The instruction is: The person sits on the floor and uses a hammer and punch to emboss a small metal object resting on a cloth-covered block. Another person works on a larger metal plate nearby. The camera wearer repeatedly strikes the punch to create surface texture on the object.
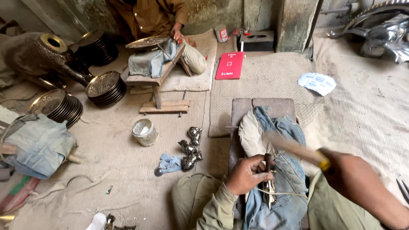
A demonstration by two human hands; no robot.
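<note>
My left hand [246, 173] grips a dark chisel-like tool [268, 161] upright on a small shiny metal piece [269, 189]. That piece lies on denim cloth [283, 170] spread over a wooden board [262, 106] in front of me. My right hand [353, 176] holds a wooden-handled hammer [294, 147], raised and blurred, to the right of the tool.
Several shiny metal figures [191, 149] and a tin can [144, 132] lie on the matted floor to the left. Stacks of dark metal plates [105, 87] stand further left. Another person [157, 21] sits at a low wooden bench [155, 74]. A red book [230, 65] lies ahead.
</note>
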